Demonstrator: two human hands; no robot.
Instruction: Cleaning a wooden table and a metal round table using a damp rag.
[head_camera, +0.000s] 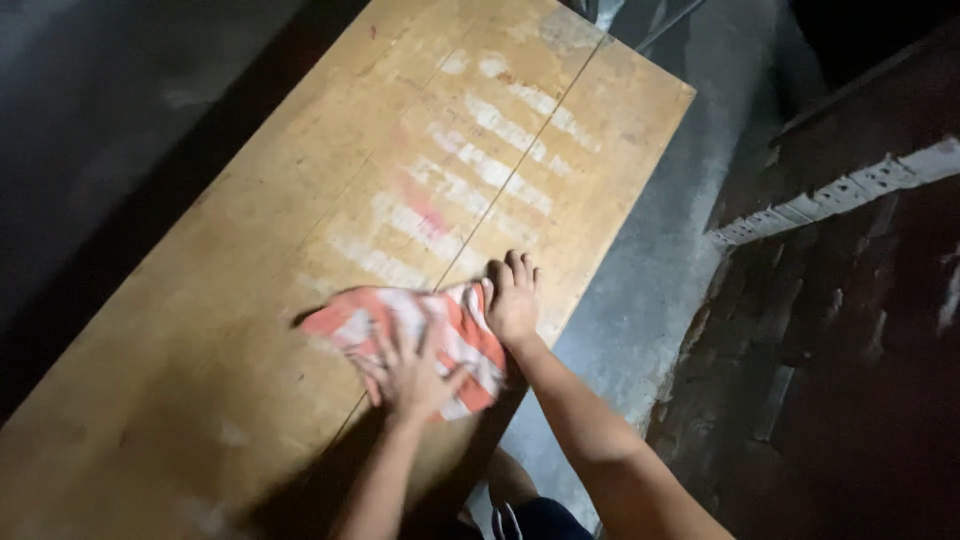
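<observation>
Head camera is looking down on an orange-and-white cloth lying crumpled on a long wooden board, toward the board's near end and close to its right edge. The cloth's long axis is running roughly from nine o'clock to four o'clock across the board's width, while the board itself is stretching away from seven o'clock toward one o'clock.

The left hand is pressing flat on the cloth's near half, fingers spread wide and not curled around the fabric; the motion blur there makes a finer reading of its grip impossible. The right hand is lying palm down with fingers extended and close together, resting at the cloth's three o'clock end, touching or just overlapping its edge, on bare wood near the board's right rim. So the two hands are apart, neither clamped on anything, with the cloth lying under the left one and directly to nine o'clock of the right one. The left hand is the nearer to the cloth's middle.

Beyond the cloth, toward twelve and one o'clock, pale whitish streaks are lying in rows across the board, alongside a thin dark seam running lengthwise. A grey concrete floor is showing at three o'clock, and a dark brick wall farther right.
</observation>
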